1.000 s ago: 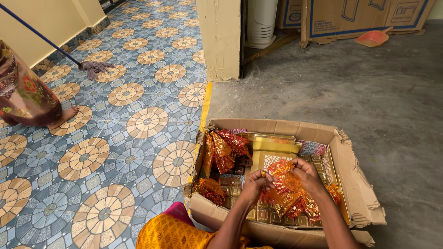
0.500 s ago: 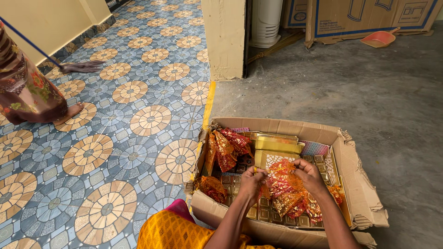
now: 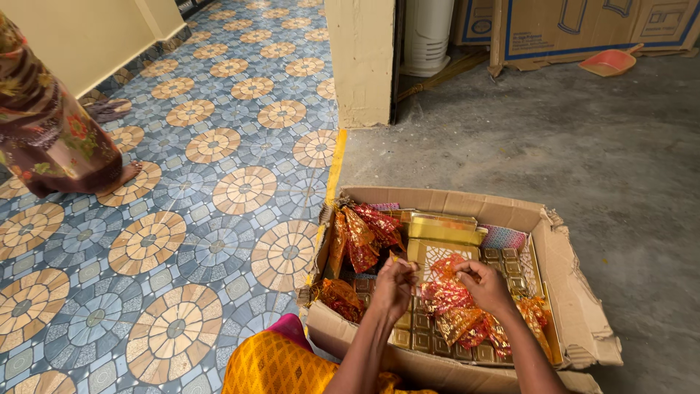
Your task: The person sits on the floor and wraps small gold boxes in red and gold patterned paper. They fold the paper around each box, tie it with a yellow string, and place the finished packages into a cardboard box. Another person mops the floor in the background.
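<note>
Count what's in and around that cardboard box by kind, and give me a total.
Cardboard box: 1
Bunches of red and gold pouches: 3, one in both hands, one upright at the back left, one at the front left corner
Gold boxes at the back: 1 stack, number unclear
Pink dustpan: 1
Total: 6

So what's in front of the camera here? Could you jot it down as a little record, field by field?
Place: patterned tile floor beside grey concrete floor
Container: torn cardboard box on the floor
Left hand: pinching the red-and-gold pouches
Right hand: pinching the same bunch
Also in box: gold trays, more pouches
Nearby: another person's patterned dress, pink dustpan
</note>
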